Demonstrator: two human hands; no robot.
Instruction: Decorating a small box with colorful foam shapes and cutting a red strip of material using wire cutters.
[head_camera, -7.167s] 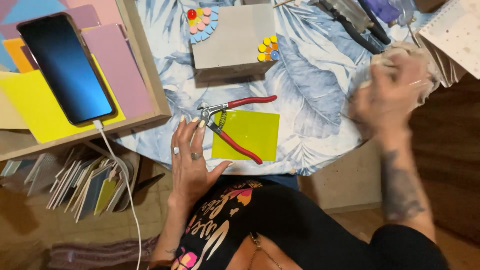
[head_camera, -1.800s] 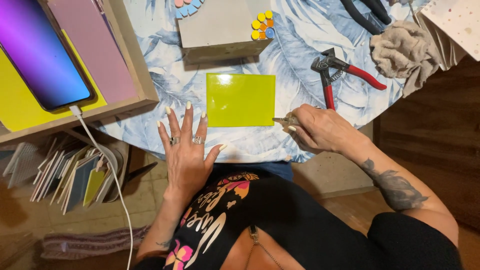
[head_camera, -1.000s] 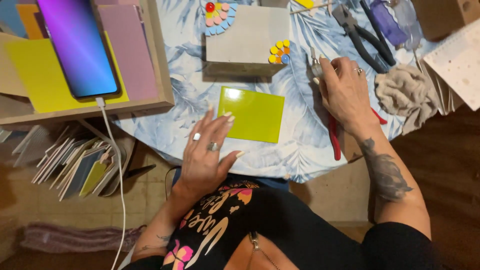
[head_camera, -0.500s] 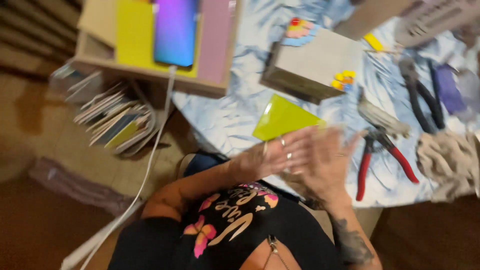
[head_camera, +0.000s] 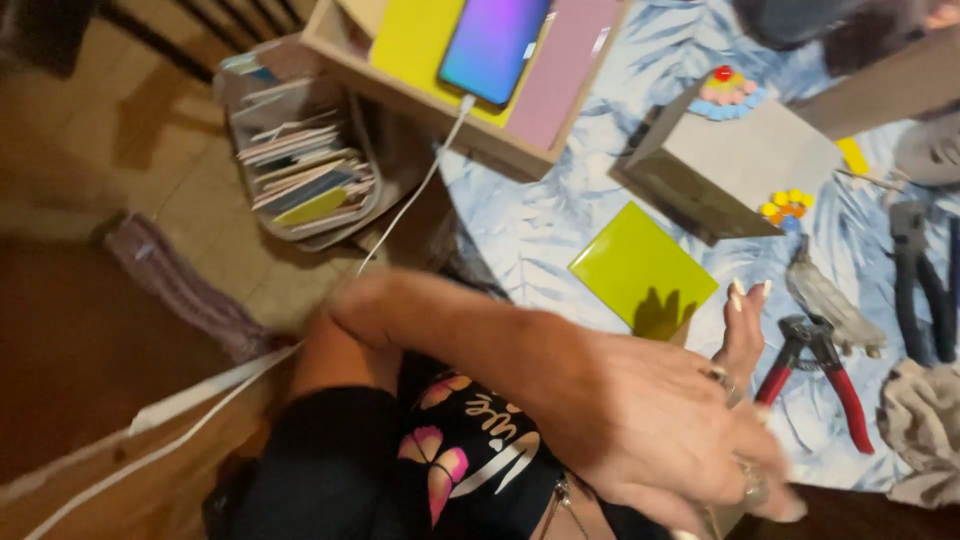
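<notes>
My left hand (head_camera: 670, 430) fills the foreground, blurred, its back toward me, rings on the fingers, nothing seen in it. Mostly hidden behind it, my right hand (head_camera: 745, 335) shows only straight fingers with long nails, beside the near corner of a yellow-green square tile (head_camera: 640, 268). The tile lies flat on the blue leaf-patterned tablecloth (head_camera: 530, 225). Red-handled pliers (head_camera: 825, 370) lie just right of my right hand. A grey metal tool (head_camera: 835, 300) lies above them.
A grey box (head_camera: 760, 160) with small coloured mosaic flowers stands behind the tile. A wooden tray (head_camera: 420, 80) holds coloured sheets and a lit phone (head_camera: 493, 45) on a white cable (head_camera: 400, 215). Dark pliers (head_camera: 915, 270) and a cloth (head_camera: 920, 430) lie right. A basket of cards (head_camera: 300, 180) sits on the floor.
My head has turned left and tilted the view. Both hands have come together near the tile's near corner, the left now crossing in front of the right. The pliers lie let go on the cloth.
</notes>
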